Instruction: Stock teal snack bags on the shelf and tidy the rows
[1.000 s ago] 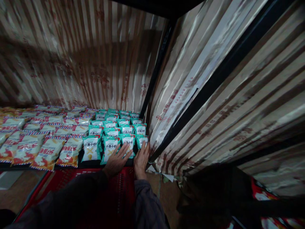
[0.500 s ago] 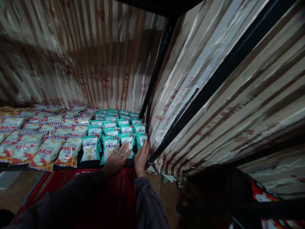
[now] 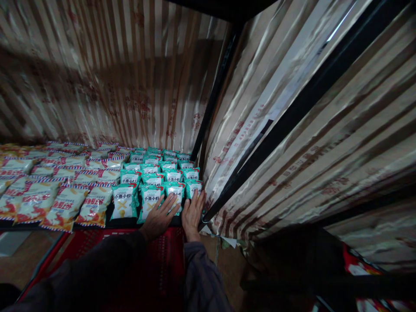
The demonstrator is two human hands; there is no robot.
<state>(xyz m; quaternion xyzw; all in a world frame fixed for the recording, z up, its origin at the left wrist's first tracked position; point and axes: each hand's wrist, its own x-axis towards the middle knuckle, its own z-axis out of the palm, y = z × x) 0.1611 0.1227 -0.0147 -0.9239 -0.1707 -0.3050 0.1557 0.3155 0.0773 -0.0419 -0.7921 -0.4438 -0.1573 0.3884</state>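
Observation:
Several rows of small green-and-white snack bags stand on a dark shelf, leaning back. My left hand lies with fingers extended against the front of two of these bags, partly covering a front snack bag and the one to its right. My right hand, fingers stretched upward, rests on the rightmost front snack bag, beside the black post. Neither hand is wrapped around a bag. Left of the green bags lie rows of white-and-orange snack bags with striped edges.
A red plastic basket sits below the shelf edge, under my forearms. A black metal post and a slanted black bar frame the corner. Pleated printed sheeting hangs behind. At lower right are red packages and tiled floor.
My right hand's fingers have shifted slightly and look a little more spread on the rightmost bag. My left hand stays nearly in place on the front bags.

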